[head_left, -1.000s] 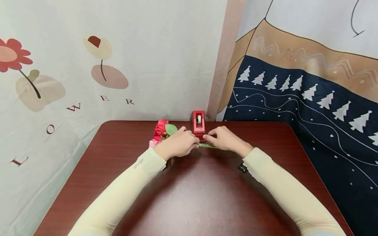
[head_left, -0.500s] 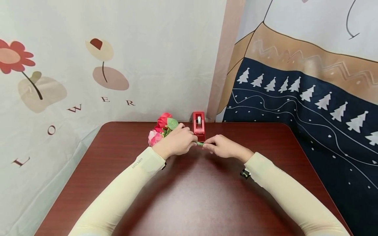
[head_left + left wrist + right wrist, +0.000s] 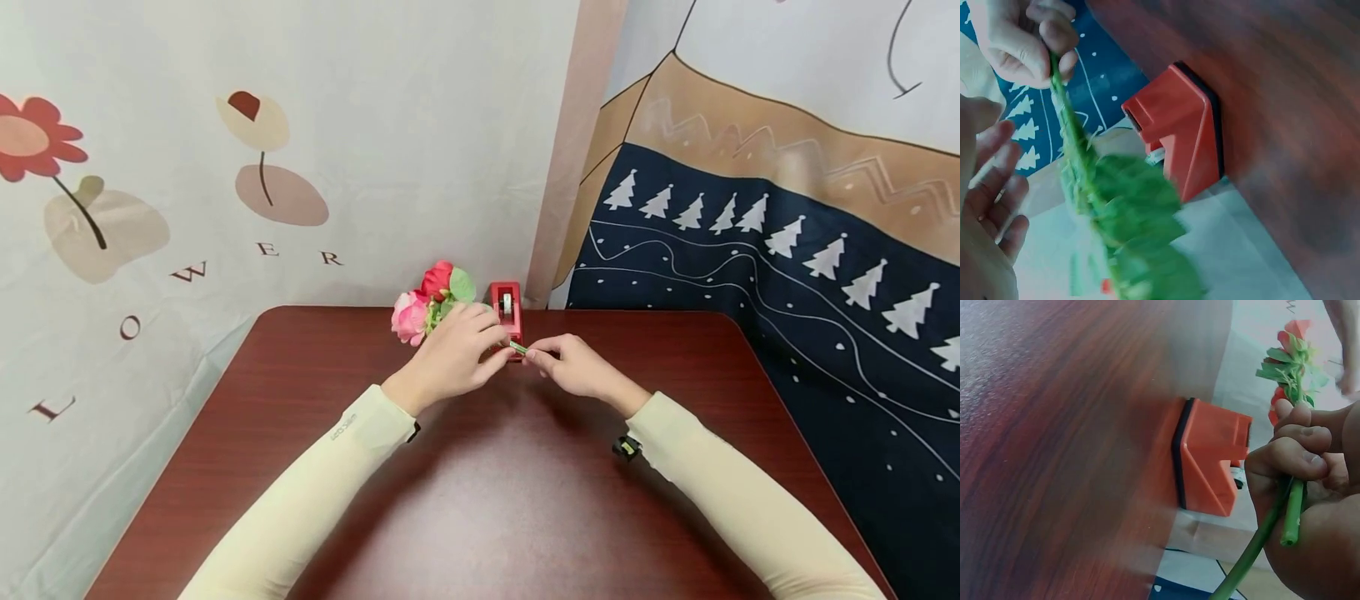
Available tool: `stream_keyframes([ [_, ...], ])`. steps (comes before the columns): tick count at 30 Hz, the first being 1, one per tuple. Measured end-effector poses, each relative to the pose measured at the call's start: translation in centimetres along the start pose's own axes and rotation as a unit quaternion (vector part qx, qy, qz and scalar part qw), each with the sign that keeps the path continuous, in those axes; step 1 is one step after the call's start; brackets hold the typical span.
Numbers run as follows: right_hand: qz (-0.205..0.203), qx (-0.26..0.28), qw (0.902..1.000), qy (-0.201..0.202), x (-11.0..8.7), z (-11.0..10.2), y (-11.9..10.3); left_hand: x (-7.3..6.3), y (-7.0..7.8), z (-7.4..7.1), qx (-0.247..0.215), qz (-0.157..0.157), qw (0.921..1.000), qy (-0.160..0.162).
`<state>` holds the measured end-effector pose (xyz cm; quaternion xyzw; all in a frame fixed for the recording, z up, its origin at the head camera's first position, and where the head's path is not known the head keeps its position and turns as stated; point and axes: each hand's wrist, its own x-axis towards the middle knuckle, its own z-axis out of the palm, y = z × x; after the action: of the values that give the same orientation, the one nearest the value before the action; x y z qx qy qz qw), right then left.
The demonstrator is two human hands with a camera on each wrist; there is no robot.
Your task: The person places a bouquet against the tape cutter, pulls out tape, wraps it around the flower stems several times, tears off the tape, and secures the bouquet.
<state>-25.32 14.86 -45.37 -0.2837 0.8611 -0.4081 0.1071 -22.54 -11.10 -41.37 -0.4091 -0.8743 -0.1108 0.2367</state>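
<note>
A small bunch of artificial flowers with a red bloom [image 3: 437,280], a pink bloom [image 3: 410,317] and green leaves [image 3: 1141,212] is held up over the far part of the table. My right hand [image 3: 581,365] grips the green stems [image 3: 1293,512], whose cut ends stick out below the curled fingers in the right wrist view. My left hand [image 3: 453,350] is beside the stems, fingers loosely bent and apart from them in the left wrist view [image 3: 991,194]. Just behind the hands stands a red tape dispenser [image 3: 506,302], partly covered by the left fingers in the head view.
The dark reddish wooden table [image 3: 480,500] has its far edge close behind the dispenser. A pale printed cloth [image 3: 420,167] hangs at the back, and a navy cloth with white trees [image 3: 712,267] hangs at the right.
The bunch has risen and shifted slightly right, so the blooms show more fully. My left hand has loosened from the stems, while the right hand has taken hold near their ends.
</note>
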Motion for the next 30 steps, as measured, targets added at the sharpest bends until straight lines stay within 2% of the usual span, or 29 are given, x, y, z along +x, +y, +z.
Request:
stream_keyframes([
  [3,0.003,0.018,0.9997,0.017,-0.1,-0.6,-0.3,-0.3,0.4,0.2,-0.012,0.009,0.9997,0.018],
  [5,0.008,0.028,0.9993,0.025,-0.1,-0.8,-0.6,-0.6,0.6,0.4,-0.018,-0.003,0.9997,0.016],
  [7,0.018,0.04,0.9985,0.031,-0.2,-1.0,-0.9,-0.8,0.8,0.7,-0.026,-0.034,0.999,0.012],
  [9,0.027,0.057,0.9973,0.038,-0.3,-1.2,-1.2,-1.1,0.8,1.1,-0.035,-0.083,0.9959,0.007],
  [13,0.044,0.102,0.9926,0.051,-0.5,-1.3,-1.8,-1.5,0.7,2.0,-0.08,-0.185,0.9795,0.001],
  [15,0.05,0.126,0.9893,0.053,-0.6,-1.3,-2.0,-1.5,0.6,2.4,-0.116,-0.223,0.9679,-0.004],
  [17,0.055,0.148,0.9861,0.051,-0.7,-1.2,-2.1,-1.5,0.4,2.9,-0.158,-0.247,0.9559,-0.009],
  [19,0.055,0.162,0.9841,0.047,-0.8,-1.0,-2.1,-1.4,0.2,3.3,-0.2,-0.261,0.9444,-0.015],
  [21,0.053,0.176,0.9821,0.042,-0.8,-0.9,-2.1,-1.3,0.1,3.7,-0.224,-0.268,0.9367,-0.023],
  [26,0.054,0.221,0.9734,0.026,-0.9,-0.5,-1.9,-1.4,0.0,4.4,-0.248,-0.276,0.9279,-0.037],
  [30,0.06,0.254,0.9652,0.012,-1.0,-0.2,-1.9,-1.5,0.0,4.7,-0.279,-0.291,0.9142,-0.04],
])
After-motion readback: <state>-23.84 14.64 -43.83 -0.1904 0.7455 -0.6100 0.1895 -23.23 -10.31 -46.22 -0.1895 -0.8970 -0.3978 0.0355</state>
